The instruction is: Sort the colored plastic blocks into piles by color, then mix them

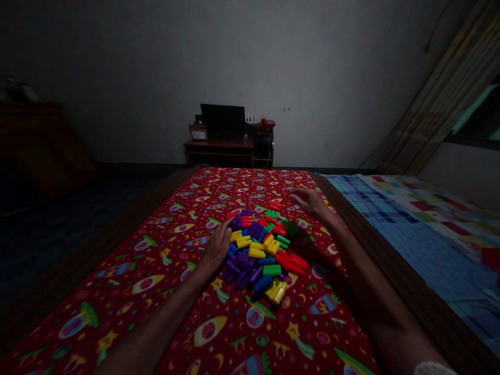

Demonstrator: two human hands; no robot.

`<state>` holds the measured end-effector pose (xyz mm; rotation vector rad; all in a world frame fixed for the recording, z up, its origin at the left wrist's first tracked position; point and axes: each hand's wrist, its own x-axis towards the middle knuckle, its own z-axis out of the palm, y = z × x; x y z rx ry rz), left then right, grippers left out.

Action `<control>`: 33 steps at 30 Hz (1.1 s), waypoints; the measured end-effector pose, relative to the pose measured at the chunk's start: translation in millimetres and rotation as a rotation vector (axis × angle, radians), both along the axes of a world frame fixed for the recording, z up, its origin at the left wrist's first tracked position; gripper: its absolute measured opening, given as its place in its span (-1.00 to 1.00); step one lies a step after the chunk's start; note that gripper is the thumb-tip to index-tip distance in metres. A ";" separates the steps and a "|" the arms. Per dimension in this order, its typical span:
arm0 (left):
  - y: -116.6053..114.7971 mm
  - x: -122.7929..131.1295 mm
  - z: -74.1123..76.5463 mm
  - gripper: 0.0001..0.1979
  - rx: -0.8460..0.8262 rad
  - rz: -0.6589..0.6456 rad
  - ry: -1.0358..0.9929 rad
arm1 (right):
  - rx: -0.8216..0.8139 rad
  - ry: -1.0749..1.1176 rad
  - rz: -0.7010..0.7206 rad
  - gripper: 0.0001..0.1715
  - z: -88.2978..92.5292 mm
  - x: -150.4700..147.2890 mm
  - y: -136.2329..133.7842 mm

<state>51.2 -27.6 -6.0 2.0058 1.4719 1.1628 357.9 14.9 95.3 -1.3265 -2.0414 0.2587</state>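
A heap of plastic building blocks (pixel 257 253) in red, yellow, green, blue and purple lies on a red cloth (pixel 156 260) printed with rockets and stars. Against the heap's left side rests my left hand (pixel 219 244), fingers stretched out beside the purple and yellow blocks and nothing seen in its grasp. Beyond the heap's right side, my right hand (pixel 308 202) hovers over the cloth with its fingers loosely extended and slightly bent. No block shows in it. A dark green block (pixel 292 228) and a red block (pixel 275 205) are nearest to it.
Dark wooden edging (pixel 394 276) borders the cloth. To the right lies a blue checked cover (pixel 410 234) with a patchwork cloth. At the wall stands a low desk (pixel 219 145) with a black monitor (pixel 224 121). A curtain (pixel 437 99) hangs at right.
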 end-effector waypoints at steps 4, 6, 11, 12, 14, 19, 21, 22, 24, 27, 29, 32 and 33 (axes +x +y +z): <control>1.4 0.1 -2.8 -0.47 0.011 0.012 -0.014 | -0.265 -0.522 0.368 -0.80 -1.1 -63.4 -46.1; 3.1 -0.1 -4.4 -0.46 0.010 0.015 -0.013 | -0.204 -0.642 0.336 -0.75 -7.3 -81.1 -63.1; 5.5 -1.8 -5.6 -0.48 0.027 0.002 -0.006 | -0.201 -0.567 0.302 -0.68 -2.4 -66.9 -50.8; 5.4 -2.0 -5.5 -0.48 0.025 0.002 -0.002 | -0.195 -0.482 0.267 -0.67 -0.1 -55.7 -40.2; 5.1 -2.2 -5.1 -0.47 0.020 0.006 0.006 | -0.122 -0.273 0.119 -0.64 -0.8 -28.4 -17.1; 7.2 -2.0 -7.6 -0.48 0.030 0.008 -0.001 | 0.089 0.003 -0.322 -0.59 -45.8 42.4 14.9; 8.9 -2.5 -9.7 -0.49 0.032 0.012 -0.004 | 0.155 -0.009 -0.262 -0.58 -69.3 63.5 12.4; 9.6 -2.8 -10.6 -0.49 0.033 0.015 -0.003 | 0.186 -0.037 -0.224 -0.60 -79.0 71.7 9.3; 10.3 -3.3 -11.5 -0.50 0.039 0.019 0.000 | 0.239 -0.116 -0.169 -0.64 -92.1 83.4 2.8; 9.1 -3.1 -10.1 -0.50 0.043 0.017 -0.001 | 0.285 -0.237 -0.166 -0.68 -98.0 92.2 -3.3; 7.6 -2.4 -8.5 -0.50 0.037 0.007 0.001 | 0.296 -0.283 -0.199 -0.70 -95.1 94.1 -4.9; 6.4 -1.6 -7.4 -0.49 0.039 0.006 0.005 | 0.296 -0.294 -0.230 -0.72 -81.6 88.3 -9.3; 6.4 -1.5 -7.5 -0.50 0.042 0.009 0.004 | 0.292 -0.287 -0.214 -0.72 -74.8 82.2 -12.4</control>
